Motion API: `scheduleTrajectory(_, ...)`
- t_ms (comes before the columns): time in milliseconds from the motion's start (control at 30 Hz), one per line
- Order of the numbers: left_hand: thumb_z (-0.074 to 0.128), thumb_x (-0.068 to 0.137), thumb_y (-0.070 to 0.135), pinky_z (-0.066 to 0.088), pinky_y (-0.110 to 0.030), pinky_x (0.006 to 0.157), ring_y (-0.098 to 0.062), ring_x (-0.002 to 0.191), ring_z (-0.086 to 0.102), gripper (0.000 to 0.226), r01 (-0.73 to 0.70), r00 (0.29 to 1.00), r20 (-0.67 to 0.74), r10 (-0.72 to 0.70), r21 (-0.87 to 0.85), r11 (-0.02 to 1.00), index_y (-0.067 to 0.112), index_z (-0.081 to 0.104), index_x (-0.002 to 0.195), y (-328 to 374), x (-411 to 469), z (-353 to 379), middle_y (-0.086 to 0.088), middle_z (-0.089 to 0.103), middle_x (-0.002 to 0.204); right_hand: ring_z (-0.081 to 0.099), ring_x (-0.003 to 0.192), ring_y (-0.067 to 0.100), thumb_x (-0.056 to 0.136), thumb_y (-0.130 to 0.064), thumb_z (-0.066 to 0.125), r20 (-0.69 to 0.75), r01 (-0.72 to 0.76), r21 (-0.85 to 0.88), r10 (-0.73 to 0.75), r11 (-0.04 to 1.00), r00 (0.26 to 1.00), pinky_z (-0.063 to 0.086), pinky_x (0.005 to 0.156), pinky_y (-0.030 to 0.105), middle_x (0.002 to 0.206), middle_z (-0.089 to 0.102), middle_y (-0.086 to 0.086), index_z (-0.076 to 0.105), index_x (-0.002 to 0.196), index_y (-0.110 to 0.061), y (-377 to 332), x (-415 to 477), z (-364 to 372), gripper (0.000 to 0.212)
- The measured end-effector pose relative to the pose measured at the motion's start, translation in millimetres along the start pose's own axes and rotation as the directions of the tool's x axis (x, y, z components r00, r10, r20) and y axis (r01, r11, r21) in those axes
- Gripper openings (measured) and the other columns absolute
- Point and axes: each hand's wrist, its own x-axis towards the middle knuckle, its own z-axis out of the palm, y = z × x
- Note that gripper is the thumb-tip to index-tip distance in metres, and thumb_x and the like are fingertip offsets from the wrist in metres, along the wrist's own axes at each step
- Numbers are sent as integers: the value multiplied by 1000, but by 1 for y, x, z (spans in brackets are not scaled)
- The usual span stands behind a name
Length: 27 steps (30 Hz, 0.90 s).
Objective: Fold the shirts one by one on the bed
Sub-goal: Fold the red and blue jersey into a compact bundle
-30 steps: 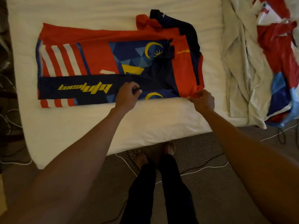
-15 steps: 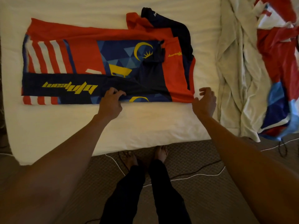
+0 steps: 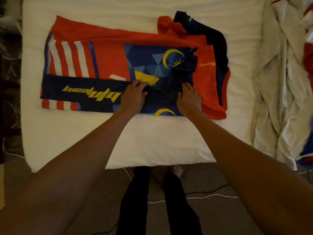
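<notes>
Below the bed's near edge: two legs in dark trousers point(image 3: 135, 200) and a white cable point(image 3: 203, 197) across the carpet. On the bed point(image 3: 152, 141), towards its near edge: one red, navy and yellow shirt point(image 3: 110, 61), laid flat and partly folded. Left hand point(image 3: 133, 98) rests on its navy band, fingers curled and pinching a fold of cloth. Right hand point(image 3: 188, 99) is just beside it, fingers straight and flat on the shirt. Along the bed's right edge: a crumpled white sheet point(image 3: 274, 82) and further red and blue garments point(image 3: 309, 61).

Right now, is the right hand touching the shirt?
Touching. The head view shows the right hand lying flat on the shirt, fingers straight on its dark blue panel.
</notes>
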Motion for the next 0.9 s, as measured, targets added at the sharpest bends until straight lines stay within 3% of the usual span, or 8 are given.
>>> scheduleTrajectory(233, 59, 96, 21, 45, -47, 75, -37, 100, 56, 13, 145, 984, 93, -155, 106, 984, 16, 60, 108, -2, 29, -18, -10, 52, 115, 16, 148, 37, 101, -11, 40, 239, 177, -88, -151, 980, 959, 15, 119, 41, 162, 13, 20, 21, 153, -1, 10, 37, -8, 56)
scheduleTrajectory(300, 62, 89, 14, 42, -44, 69, -36, 100, 55, 24, 151, 981, 109, -163, 110, 982, 17, 57, 112, 7, 33, -22, -11, 48, 120, 20, 148, 35, 100, -7, 41, 155, 188, 36, -191, 982, 969, 16, 120, 37, 160, 20, 19, 31, 151, -1, 13, 34, -13, 52)
scheduleTrajectory(367, 62, 82, 12, 44, -43, 67, -36, 100, 54, 36, 98, 991, 90, -103, 58, 993, 16, 55, 117, 23, 42, -26, -11, 46, 122, 38, 139, 29, 99, -8, 43, -35, 134, 179, -130, 975, 991, 32, 113, 36, 151, 42, 14, 50, 141, -7, 19, 27, -24, 43)
scheduleTrajectory(433, 64, 84, 18, 49, -46, 73, -35, 103, 54, 35, 33, 999, 38, -32, -21, 999, 16, 55, 117, 42, 58, -29, -11, 48, 120, 57, 114, 29, 97, -14, 44, -192, 14, 232, 32, 973, 981, 44, 87, 33, 125, 62, 11, 61, 123, -16, 29, 26, -37, 32)
scheduleTrajectory(500, 68, 87, 28, 49, -46, 81, -34, 108, 53, 36, -19, 1000, 14, 20, -78, 997, 16, 56, 119, 66, 77, -24, -11, 50, 120, 60, 93, 31, 94, -16, 42, -272, -103, 265, 177, 959, 946, 38, 70, 32, 103, 66, 12, 59, 110, -15, 42, 32, -49, 23)
scheduleTrajectory(567, 72, 87, 35, 47, -43, 86, -32, 114, 50, 42, -94, 995, 23, 96, -74, 993, 17, 57, 122, 89, 96, -14, -10, 50, 123, 58, 90, 26, 94, -16, 44, -294, -143, 314, 239, 939, 925, 41, 70, 34, 99, 64, 9, 57, 105, -11, 55, 46, -61, 18)
scheduleTrajectory(733, 78, 79, 43, 45, -48, 95, -35, 119, 49, 66, -210, 974, 118, 195, 126, 970, 17, 52, 134, 126, 136, 15, -10, 50, 131, 60, 104, 31, 88, -28, 56, -180, -207, 366, 286, 908, 941, 51, 86, 45, 114, 64, 12, 56, 120, -13, 73, 100, -86, 36)
scheduleTrajectory(900, 60, 90, 29, 48, -46, 81, -36, 102, 60, 31, -77, 997, 22, 77, 17, 997, 11, 67, 114, 127, 163, 28, -15, 67, 108, 61, 111, 29, 83, -39, 74, 10, -319, 310, 333, 896, 943, 51, 92, 41, 124, 61, 9, 50, 131, -15, 77, 150, -102, 59)
